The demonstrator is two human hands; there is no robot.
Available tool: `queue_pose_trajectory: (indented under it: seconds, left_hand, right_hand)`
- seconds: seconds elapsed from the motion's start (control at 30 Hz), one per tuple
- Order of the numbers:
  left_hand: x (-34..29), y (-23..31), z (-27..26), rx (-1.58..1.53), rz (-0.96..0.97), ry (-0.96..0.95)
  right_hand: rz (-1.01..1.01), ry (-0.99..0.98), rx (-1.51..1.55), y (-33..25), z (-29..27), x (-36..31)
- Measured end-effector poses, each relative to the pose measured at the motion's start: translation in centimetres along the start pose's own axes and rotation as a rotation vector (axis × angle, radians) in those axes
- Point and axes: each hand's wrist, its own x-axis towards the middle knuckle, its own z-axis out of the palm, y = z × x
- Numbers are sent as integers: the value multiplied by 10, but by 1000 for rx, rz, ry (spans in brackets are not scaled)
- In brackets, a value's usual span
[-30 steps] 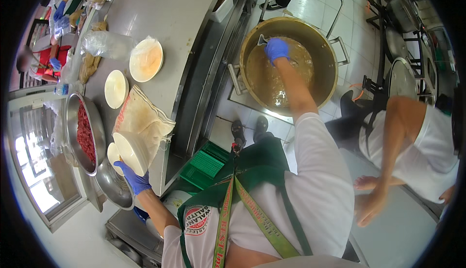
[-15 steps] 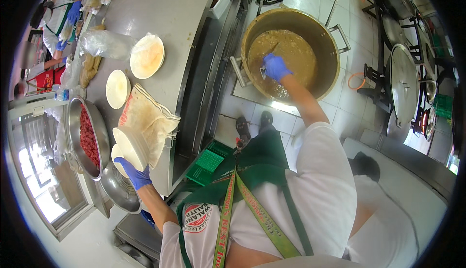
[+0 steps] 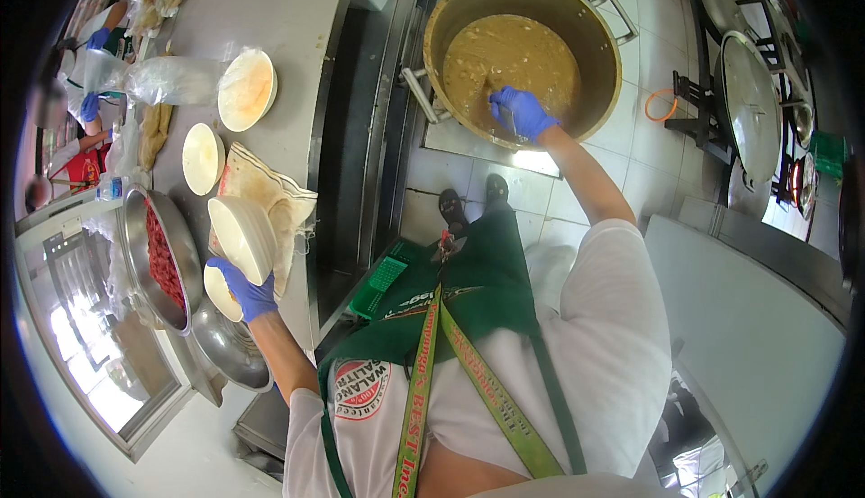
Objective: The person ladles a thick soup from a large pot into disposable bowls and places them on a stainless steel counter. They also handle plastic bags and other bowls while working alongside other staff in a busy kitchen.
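Observation:
My left hand (image 3: 248, 289), in a blue glove, is closed on a stack of cream-white bowls (image 3: 241, 238) at the counter's edge. Another cream bowl (image 3: 221, 292) is under that hand, partly hidden by it. My right hand (image 3: 524, 112), gloved in blue too, reaches inside a large metal pot (image 3: 590, 20) on the floor. Its fingers are curled around a metal utensil whose far end is hidden in the brown, cloudy soup (image 3: 505, 47). A cream-and-red cloth (image 3: 286, 196) lies beside the stack.
On the steel counter (image 3: 270, 11) are two more bowls, one pale (image 3: 204, 159) and one with orange residue (image 3: 247, 90), and plastic bags (image 3: 171, 81). A steel basin of red meat (image 3: 164, 259) stands left. Gloved co-workers (image 3: 95, 106) are far left; burners and lidded pots (image 3: 750, 106) line the right.
My right hand has dipped lower toward the pot's near side with the utensil. My left hand keeps its hold on the bowls. The view has shifted, and a person behind me has left it.

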Motion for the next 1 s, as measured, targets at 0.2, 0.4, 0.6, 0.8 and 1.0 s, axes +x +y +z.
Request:
queue_pose_trajectory:
  seconds: [0.2, 0.4, 0.6, 0.8, 1.0]
  left_hand:
    - [3, -3, 11, 80, 48, -7]
    - [2, -8, 11, 143, 112, -114]
    - [-5, -8, 19, 181, 127, -87]
    - [-12, -7, 14, 132, 113, -19]
    - [-4, -11, -1, 57, 2, 65]
  right_hand:
    - [125, 210, 267, -9, -6, -22]
    - [553, 282, 620, -13, -10, -29]
    - [637, 455, 870, 6, -7, -21]
    - [669, 398, 802, 6, -24, -20]
    - [724, 459, 869, 5, -46, -19]
